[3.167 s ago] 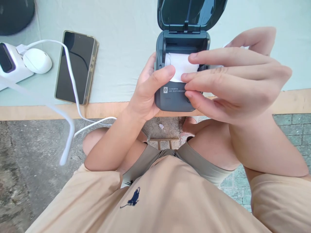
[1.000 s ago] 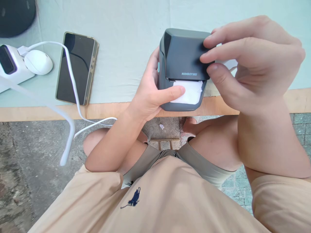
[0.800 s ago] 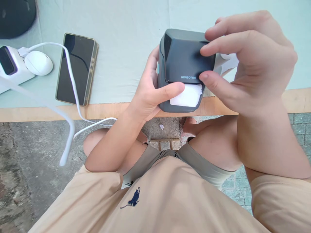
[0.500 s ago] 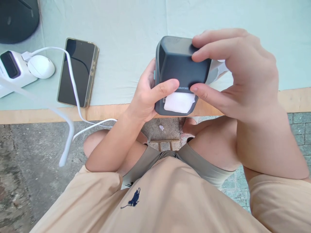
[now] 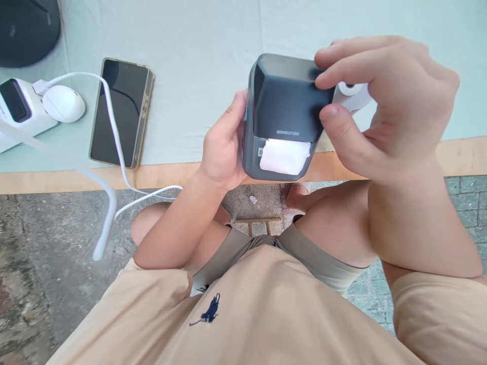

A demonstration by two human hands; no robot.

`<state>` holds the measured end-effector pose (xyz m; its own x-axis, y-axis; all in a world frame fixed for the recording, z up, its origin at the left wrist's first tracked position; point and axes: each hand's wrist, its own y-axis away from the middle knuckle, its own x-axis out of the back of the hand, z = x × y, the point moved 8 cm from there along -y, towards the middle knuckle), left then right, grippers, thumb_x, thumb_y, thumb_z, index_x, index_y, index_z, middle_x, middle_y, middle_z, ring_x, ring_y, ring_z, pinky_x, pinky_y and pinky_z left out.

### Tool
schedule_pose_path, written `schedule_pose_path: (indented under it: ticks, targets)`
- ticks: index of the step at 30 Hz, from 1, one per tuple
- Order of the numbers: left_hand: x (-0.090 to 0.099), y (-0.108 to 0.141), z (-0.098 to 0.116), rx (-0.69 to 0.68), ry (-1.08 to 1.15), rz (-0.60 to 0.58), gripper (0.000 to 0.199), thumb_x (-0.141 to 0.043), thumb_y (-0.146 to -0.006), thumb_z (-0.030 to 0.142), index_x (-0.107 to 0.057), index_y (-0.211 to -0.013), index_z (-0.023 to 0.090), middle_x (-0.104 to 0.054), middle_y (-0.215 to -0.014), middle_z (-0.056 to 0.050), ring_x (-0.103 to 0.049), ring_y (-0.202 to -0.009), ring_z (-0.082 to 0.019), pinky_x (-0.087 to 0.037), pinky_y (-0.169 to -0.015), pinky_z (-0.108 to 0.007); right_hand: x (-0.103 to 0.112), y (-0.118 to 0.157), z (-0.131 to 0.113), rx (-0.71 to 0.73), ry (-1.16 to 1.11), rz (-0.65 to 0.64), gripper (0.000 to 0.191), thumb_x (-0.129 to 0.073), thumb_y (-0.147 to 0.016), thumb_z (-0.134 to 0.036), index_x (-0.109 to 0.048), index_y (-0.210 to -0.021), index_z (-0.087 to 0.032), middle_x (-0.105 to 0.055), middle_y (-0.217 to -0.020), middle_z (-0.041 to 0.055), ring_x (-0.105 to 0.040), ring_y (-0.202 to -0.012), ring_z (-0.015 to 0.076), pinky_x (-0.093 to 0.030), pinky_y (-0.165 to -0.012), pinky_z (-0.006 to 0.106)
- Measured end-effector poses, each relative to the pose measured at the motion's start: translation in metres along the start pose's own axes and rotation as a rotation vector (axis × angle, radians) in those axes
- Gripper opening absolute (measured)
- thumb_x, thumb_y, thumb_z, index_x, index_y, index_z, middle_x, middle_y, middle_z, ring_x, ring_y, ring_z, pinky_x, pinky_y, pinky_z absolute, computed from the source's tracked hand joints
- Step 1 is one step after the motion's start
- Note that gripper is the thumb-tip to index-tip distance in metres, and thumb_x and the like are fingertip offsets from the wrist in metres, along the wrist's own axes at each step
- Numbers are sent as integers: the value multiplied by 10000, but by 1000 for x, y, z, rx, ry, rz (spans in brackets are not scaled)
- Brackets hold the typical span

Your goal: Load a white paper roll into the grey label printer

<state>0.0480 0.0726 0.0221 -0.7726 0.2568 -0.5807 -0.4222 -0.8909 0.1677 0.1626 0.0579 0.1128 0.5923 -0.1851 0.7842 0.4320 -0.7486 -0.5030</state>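
A dark label printer point(image 5: 289, 109), with NIIMBOT lettering on its lid, is held over the table's near edge. My left hand point(image 5: 224, 147) is closed around its left side, the thumb along the edge and the other fingers hidden beneath. White label paper point(image 5: 285, 157) sticks out of the slot at the printer's front. At the right edge of the lid is my right hand point(image 5: 399, 101), open, with thumb and fingers curved and apart. Its fingertips overlap the lid's edge; whether they touch it I cannot tell. Partly hidden behind this hand is a white paper roll point(image 5: 350, 89).
On the pale cloth-covered table point(image 5: 198, 40) a phone point(image 5: 119, 111) lies to the left. Beside it are a white power strip point(image 5: 28, 109), a round white earbud case point(image 5: 64, 104) and a white cable point(image 5: 112, 114). A black round object point(image 5: 28, 33) occupies the far left corner.
My right hand has shifted right, away from the lid's middle. My left thumb has moved off the lid to the printer's side, uncovering the lettering. The printer has shifted slightly right.
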Motion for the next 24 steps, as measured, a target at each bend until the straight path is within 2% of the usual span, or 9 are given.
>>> schedule_pose_path:
  ticks: [4, 10, 15, 17, 19, 21, 22, 24]
  targets:
    - [4, 0, -4, 21, -35, 26, 440, -264, -910, 470, -613, -1035, 234, -659, -1093, -25, -490, -1266, -214, -455, -1047, -370, -3, -1, 0, -23, -7, -39, 259, -481, -840, -302, -551, -1047, -162, -595, -1149, 29, -573, -1125, 147, -470, -956, 319]
    - [12, 0, -1, -59, -81, 61, 376, -349, -903, 463, -625, -974, 218, -667, -932, -20, -557, -1196, -224, -475, -1006, -399, -9, 1, -6, 20, 4, -126, 404, -536, -803, -419, -485, -1134, -194, -535, -1249, 31, -532, -1188, 164, -451, -992, 352]
    - [13, -2, -1, -43, -53, 74, 303, -410, -886, 426, -611, -986, 222, -658, -1022, -17, -588, -1143, -227, -473, -998, -398, -6, -3, -8, 53, 77, -108, 430, -543, -790, -460, -488, -1137, -211, -529, -1244, 43, -532, -1156, 184, -420, -1000, 385]
    - [9, -3, 0, -35, -18, 64, 327, -389, -888, 449, -608, -970, 219, -660, -1030, -15, -569, -1167, -232, -473, -1000, -404, 2, -4, -12, 104, 129, -20, 415, -553, -775, -469, -532, -1087, -196, -568, -1096, 60, -547, -1075, 186, -444, -921, 361]
    - [3, -3, 1, -16, 9, 24, 418, -312, -895, 500, -610, -958, 214, -661, -1001, -21, -551, -1189, -239, -480, -984, -412, 9, -3, -14, 114, 196, 68, 358, -535, -787, -456, -571, -1027, -193, -542, -805, 39, -567, -910, 154, -452, -808, 316]
    - [-3, -2, -1, 13, 35, -34, 449, -295, -889, 525, -610, -952, 211, -654, -954, -30, -570, -1155, -238, -499, -935, -394, 10, -1, -5, 9, 289, 103, 269, -467, -837, -393, -599, -989, -214, -442, -613, 8, -537, -710, 103, -425, -684, 270]
    - [-4, -1, -1, 16, 49, -49, 393, -342, -882, 506, -602, -956, 220, -645, -928, -25, -597, -1097, -225, -510, -890, -367, 10, 1, 2, -63, 322, 120, 247, -439, -854, -354, -609, -983, -231, -407, -559, -3, -503, -626, 85, -403, -632, 256]
    - [-2, 0, -1, 4, 66, -36, 231, -464, -861, 419, -575, -967, 246, -620, -888, -7, -631, -951, -179, -511, -795, -305, 18, 6, 12, -164, 318, 265, 247, -433, -851, -332, -627, -984, -258, -409, -551, -11, -459, -542, 63, -376, -554, 237]
